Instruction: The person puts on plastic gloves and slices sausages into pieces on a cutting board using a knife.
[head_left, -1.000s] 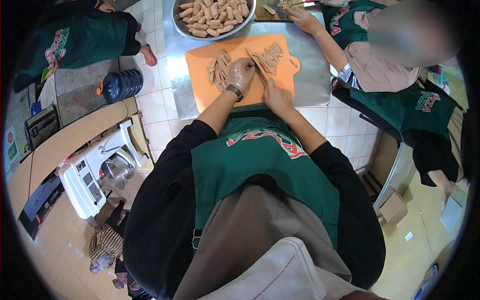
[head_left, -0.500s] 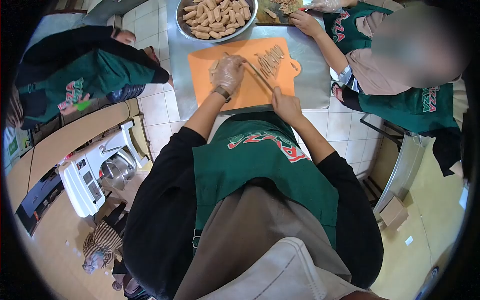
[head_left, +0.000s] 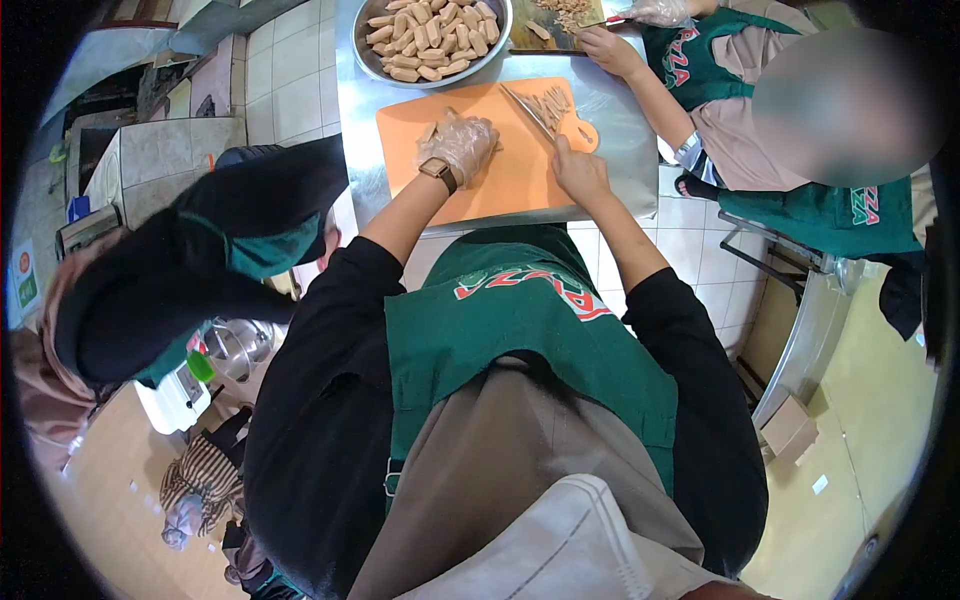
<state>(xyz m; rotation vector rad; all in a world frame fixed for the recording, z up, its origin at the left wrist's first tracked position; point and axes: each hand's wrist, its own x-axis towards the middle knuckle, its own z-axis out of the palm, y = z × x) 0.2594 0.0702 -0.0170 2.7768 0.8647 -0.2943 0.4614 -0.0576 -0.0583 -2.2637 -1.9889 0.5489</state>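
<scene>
On an orange cutting board [head_left: 530, 190], my left hand [head_left: 460, 147] wears a clear plastic glove, its fingers curled over pieces of sausage that they mostly hide. A few sausage pieces [head_left: 427, 134] peek out at the left side of that hand. My bare right hand [head_left: 581, 172] is closed around the handle of a knife [head_left: 529, 112]. The blade points up and left, lying beside a group of thin sausage strips [head_left: 552, 103] at the board's upper right.
A metal bowl [head_left: 358, 52] heaped with sausages stands behind the board on the metal table [head_left: 365, 150]. At upper right, a co-worker's hands [head_left: 612, 52] work with a knife at a dark board [head_left: 530, 40] of chopped food. Another person [head_left: 170, 270] leans in at left.
My right hand has moved the knife up and right, from beside my left hand to the strips, which now sit closer together. The person at left has come nearer.
</scene>
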